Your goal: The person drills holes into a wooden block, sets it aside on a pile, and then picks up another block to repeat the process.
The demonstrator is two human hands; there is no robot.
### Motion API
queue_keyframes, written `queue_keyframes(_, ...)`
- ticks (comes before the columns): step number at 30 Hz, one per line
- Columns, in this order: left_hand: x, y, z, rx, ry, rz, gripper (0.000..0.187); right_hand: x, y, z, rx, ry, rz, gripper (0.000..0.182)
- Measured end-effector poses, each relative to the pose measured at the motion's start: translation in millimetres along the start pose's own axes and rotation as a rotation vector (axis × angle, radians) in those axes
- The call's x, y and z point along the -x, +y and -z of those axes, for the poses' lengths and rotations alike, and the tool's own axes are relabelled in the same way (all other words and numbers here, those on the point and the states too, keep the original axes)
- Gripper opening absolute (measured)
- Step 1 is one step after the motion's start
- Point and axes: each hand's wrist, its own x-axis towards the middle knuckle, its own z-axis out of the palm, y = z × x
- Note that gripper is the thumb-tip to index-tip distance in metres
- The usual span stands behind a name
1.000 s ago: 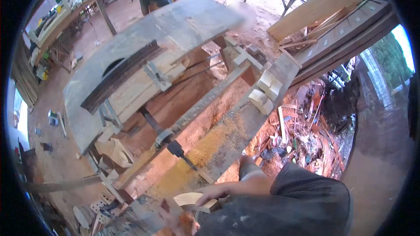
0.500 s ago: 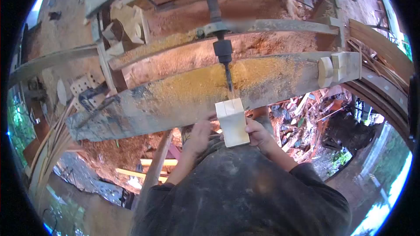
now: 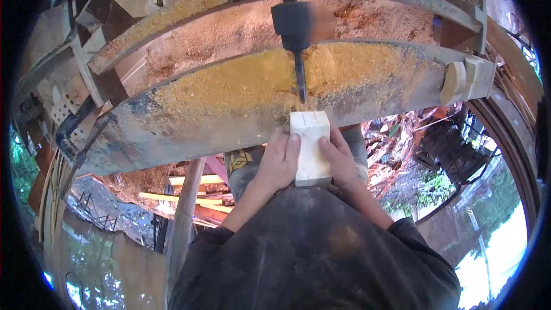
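Observation:
A pale wooden block is gripped from both sides, its far end marked by thin dark lines. My left hand presses against its left side, thumb along the edge. On the opposite side, my right hand holds it with the thumb on the upper face. Just beyond the block's far end points a drill bit, fixed in a dark chuck. Beneath the bit lies a wide plank strewn with yellow sawdust; the block is at its near edge, close to my dark shirt.
Small wood pieces sit at the plank's right end. A dark metal clamp is at its left end. A wooden post stands left of my legs. Scraps and debris cover the ground on the right.
My left hand, blurred beside the block before, now grips its left side. The view has shifted closer to the drill, and the block's far end is nearer the bit's tip.

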Motion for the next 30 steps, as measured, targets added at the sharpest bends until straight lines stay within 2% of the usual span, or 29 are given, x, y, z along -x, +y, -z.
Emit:
queue_keyframes(4, -9, 8, -2, 0.064, 0.027, 0.038, 0.039, -8, -19, -5, -0.078, 0.064, -0.124, 0.06)
queue_keyframes(10, -19, 6, -10, 0.131, 0.076, 0.062, 0.038, -16, -27, -6, 0.029, 0.046, -0.032, 0.052)
queue_keyframes(15, -22, 5, -18, 0.177, 0.265, -0.01, 0.036, -20, -38, -8, 0.08, -0.001, -0.049, 0.048)
queue_keyframes(19, -22, 9, -17, 0.12, 0.25, 0.031, 0.036, -21, -33, -5, 0.116, 0.013, -0.03, 0.047)
queue_keyframes(22, -21, 8, -19, 0.204, 0.292, 0.074, 0.038, -25, -28, 2, 0.143, -0.022, -0.01, 0.047)
queue_keyframes(24, -21, 11, -17, 0.12, 0.297, 0.083, 0.039, -26, -29, 1, 0.134, -0.009, -0.017, 0.047)
queue_keyframes(30, -22, 5, -15, 0.201, 0.254, 0.085, 0.04, -30, -27, 1, 0.133, 0.025, 0.0, 0.047)
